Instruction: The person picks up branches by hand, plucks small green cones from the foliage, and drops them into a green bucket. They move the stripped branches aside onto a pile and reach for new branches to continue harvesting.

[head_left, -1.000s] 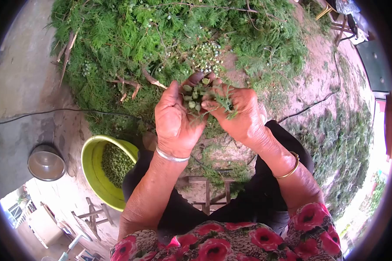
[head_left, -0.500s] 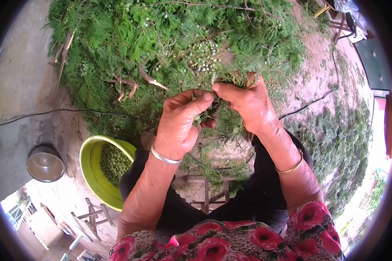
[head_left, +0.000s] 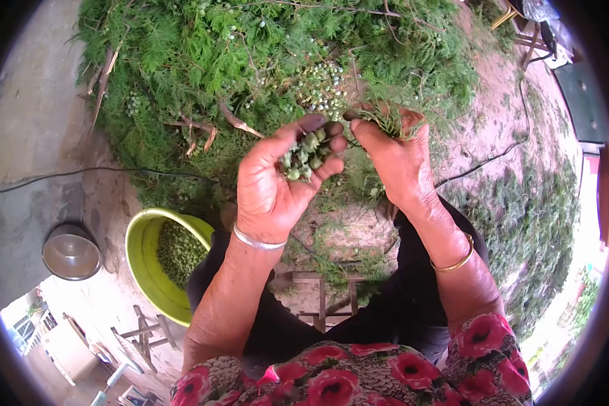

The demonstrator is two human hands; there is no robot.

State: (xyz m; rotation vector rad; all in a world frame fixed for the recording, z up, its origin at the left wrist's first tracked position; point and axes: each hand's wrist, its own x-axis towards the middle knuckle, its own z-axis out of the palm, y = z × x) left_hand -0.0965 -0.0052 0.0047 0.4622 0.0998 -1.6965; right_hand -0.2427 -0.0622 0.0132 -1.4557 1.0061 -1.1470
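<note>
The single head-worn camera looks from above the wearer's torso, facing forward and steeply down, with the left hand (head_left: 274, 186) and right hand (head_left: 400, 159) at close range near the middle of its round, dark-edged, wide-angle field. Beyond the hands, coverage extends over the branch pile (head_left: 176, 61); on the near side, it takes in both forearms, the lap and, nearest the lens, the flowered shirt (head_left: 358, 379) along the lower edge. Laterally, the view reaches the green bucket (head_left: 139, 260) left of the hands and strewn ground (head_left: 521, 230) to their right.
</note>
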